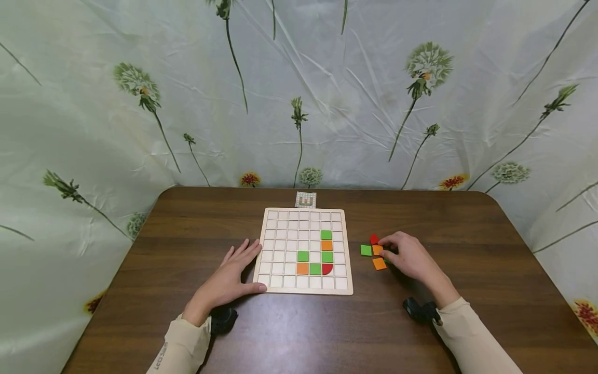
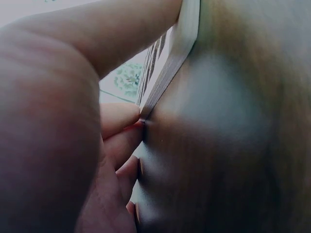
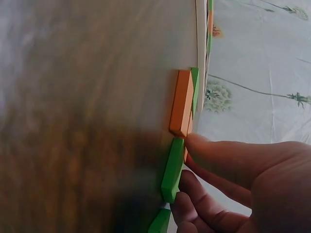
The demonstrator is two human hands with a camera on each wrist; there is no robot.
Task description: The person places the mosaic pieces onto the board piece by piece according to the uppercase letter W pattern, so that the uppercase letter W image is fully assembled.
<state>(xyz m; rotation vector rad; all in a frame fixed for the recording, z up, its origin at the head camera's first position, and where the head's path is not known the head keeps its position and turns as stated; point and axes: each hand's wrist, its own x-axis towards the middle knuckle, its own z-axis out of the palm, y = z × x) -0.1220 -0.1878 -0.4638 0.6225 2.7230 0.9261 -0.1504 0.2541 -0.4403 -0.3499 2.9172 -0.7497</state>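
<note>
Wood surface [image 1: 289,337], lower half of frame. Spread, empty left hand [image 1: 229,278] against board [image 1: 291,244], lower centre, as if for bracing; narrow right grip [image 1: 408,254] pinching orange tile [image 1: 376,250], far as visible.

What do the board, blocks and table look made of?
Board: probably smooth, pale wood; its side edge looks brownish. Blocks: perhaps matte-painted wood, given even colour and crisp edges; plastic possible. Table: wood or laminate, satin, with dark grain and soft glare.
</note>
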